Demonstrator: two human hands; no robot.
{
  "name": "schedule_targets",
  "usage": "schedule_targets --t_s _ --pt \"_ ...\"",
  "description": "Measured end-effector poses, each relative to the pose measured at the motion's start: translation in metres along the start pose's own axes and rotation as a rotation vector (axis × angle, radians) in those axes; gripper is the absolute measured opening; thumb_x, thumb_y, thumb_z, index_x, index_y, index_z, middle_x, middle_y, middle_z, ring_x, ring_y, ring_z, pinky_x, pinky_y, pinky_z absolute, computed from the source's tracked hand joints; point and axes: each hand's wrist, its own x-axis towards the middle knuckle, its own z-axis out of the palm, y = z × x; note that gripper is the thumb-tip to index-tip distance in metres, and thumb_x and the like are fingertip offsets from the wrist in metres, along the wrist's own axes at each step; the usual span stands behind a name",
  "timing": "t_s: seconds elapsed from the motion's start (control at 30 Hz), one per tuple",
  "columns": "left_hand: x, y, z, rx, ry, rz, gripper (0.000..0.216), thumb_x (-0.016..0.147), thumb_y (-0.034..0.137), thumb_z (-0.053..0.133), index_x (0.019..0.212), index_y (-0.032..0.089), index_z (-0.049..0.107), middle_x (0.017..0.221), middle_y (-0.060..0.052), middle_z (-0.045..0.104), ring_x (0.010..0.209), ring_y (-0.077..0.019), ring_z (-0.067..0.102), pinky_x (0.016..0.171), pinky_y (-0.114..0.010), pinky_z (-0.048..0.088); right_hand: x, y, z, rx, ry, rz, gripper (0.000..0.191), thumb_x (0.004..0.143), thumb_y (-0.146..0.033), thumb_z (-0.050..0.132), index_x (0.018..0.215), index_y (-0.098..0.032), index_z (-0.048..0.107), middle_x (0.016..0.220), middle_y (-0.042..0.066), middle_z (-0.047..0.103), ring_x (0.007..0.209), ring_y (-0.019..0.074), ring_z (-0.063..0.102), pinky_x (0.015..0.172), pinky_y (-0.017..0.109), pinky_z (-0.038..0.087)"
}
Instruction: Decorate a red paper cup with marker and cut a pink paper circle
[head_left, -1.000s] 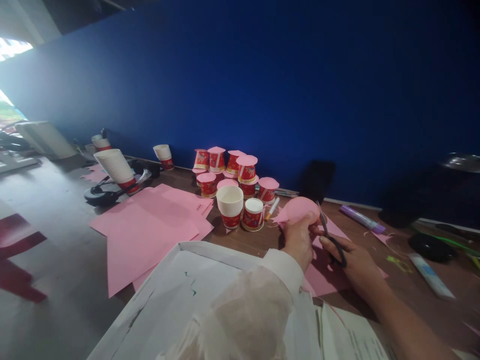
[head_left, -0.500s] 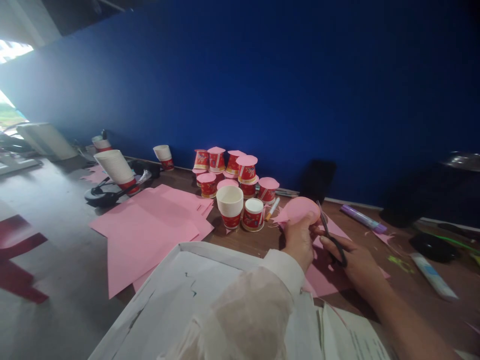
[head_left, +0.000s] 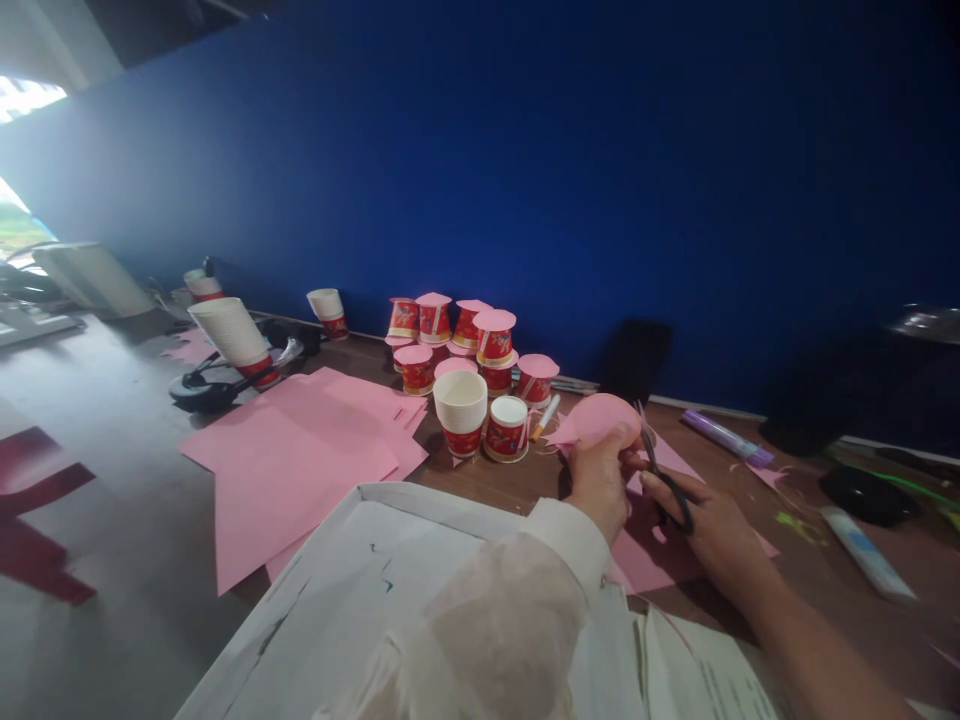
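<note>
A rounded piece of pink paper [head_left: 601, 415] is pinched in my left hand [head_left: 600, 480], which comes out of a white sleeve. Close to its right side, my right hand [head_left: 709, 515] grips scissors [head_left: 664, 475] with black handles. The blades point up and away, along the right edge of the paper; whether they touch it I cannot tell. Pink paper [head_left: 652, 560] and scraps lie beneath both hands. Left of them stand an upside-down red paper cup [head_left: 506, 430] and an upright stack of cups [head_left: 460, 405].
Red cups topped with pink discs [head_left: 495, 335] are piled near the blue partition [head_left: 480, 150]. Large pink sheets [head_left: 300, 460] lie at the left, beside a white box lid [head_left: 420, 540]. A purple tube [head_left: 726, 438], a glue stick [head_left: 868, 553] and a black mouse [head_left: 870, 493] lie at the right.
The scissor blades have shifted very slightly at the paper's right edge. Both hands stay in nearly the same place, and the cups and sheets have not moved.
</note>
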Motion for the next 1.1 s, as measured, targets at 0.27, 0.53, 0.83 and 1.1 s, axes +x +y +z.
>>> schedule_targets --t_s 0.27,0.53,0.83,1.1 --pt "0.0011 0.0 -0.0007 0.006 0.005 0.007 0.016 0.063 0.024 0.077 0.067 0.014 0.065 0.063 -0.003 0.062 0.051 -0.0096 0.05 0.053 -0.023 0.038 0.0006 -0.0049 0.0 -0.028 0.01 0.047 0.071 0.07 -0.065 0.068 0.122 -0.017 0.076 0.061 0.001 0.069 0.056 0.0204 0.06 0.062 0.033 0.049" --pt "0.0024 -0.0015 -0.0008 0.01 0.003 0.011 0.022 0.063 0.027 0.082 0.067 0.014 0.066 0.066 -0.003 0.064 0.053 -0.0079 0.051 0.054 -0.021 0.038 0.0018 -0.0009 0.0001 0.011 0.003 0.029 0.067 0.07 -0.065 0.07 0.119 -0.019 0.077 0.067 0.002 0.072 0.054 0.0195 0.059 0.06 0.034 0.049" --pt "0.0011 -0.0007 -0.0013 -0.013 0.001 -0.008 0.011 0.07 0.019 0.074 0.067 0.013 0.065 0.065 -0.003 0.063 0.052 -0.0085 0.051 0.055 -0.023 0.038 0.0023 -0.0002 -0.0015 -0.001 -0.015 0.04 0.057 0.073 -0.055 0.07 0.117 -0.02 0.077 0.064 0.001 0.07 0.057 0.0207 0.062 0.064 0.034 0.05" --pt "0.0014 -0.0008 -0.0015 -0.018 0.003 -0.015 0.007 0.072 0.017 0.072 0.069 0.013 0.066 0.066 -0.004 0.065 0.051 -0.0086 0.051 0.053 -0.022 0.038 -0.0013 -0.0067 -0.0017 0.011 -0.024 0.023 0.059 0.074 -0.058 0.07 0.117 -0.018 0.078 0.061 0.003 0.069 0.055 0.0205 0.059 0.061 0.034 0.049"
